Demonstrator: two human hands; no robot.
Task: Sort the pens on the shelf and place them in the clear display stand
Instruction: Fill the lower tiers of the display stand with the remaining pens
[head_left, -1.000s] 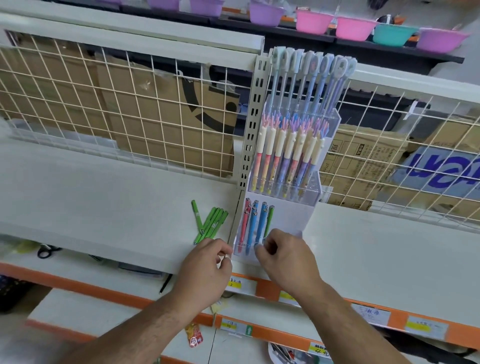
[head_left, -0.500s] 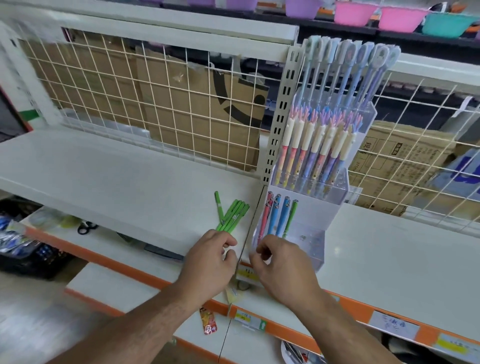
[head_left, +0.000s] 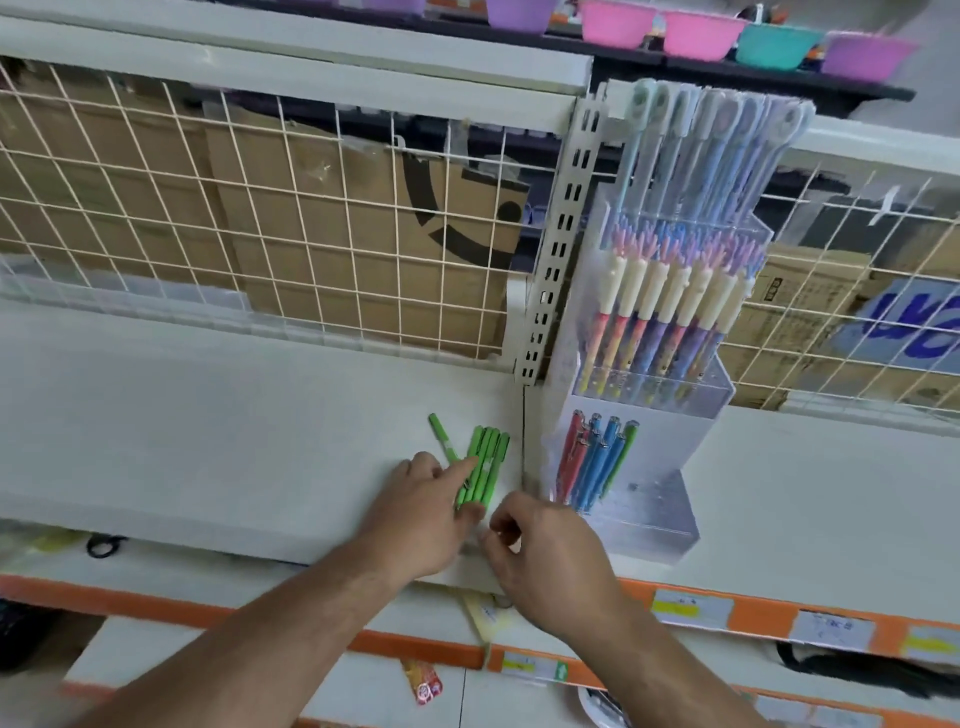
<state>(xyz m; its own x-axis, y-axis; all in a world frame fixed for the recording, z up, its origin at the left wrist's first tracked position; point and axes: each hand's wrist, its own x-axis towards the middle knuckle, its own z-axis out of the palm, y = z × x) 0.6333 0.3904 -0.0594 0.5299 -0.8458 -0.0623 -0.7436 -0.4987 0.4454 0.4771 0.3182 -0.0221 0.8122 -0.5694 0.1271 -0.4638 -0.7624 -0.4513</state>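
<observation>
Head view, angled down, near the white shelf (head_left: 208, 415)

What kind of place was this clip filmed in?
Most likely a shop's stationery aisle: price labels on the orange shelf edge, a clear display stand stocked with pens, and plastic bowls lined up behind.

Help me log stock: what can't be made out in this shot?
Head view only:
- Green pens: near ends hidden under the left hand.
- Right hand: its back hides whether the curled fingers hold anything.
- Shelf-edge labels: print blurred, unreadable.
- Blue and red pens in the clear display stand: overlapping, count unclear.
</observation>
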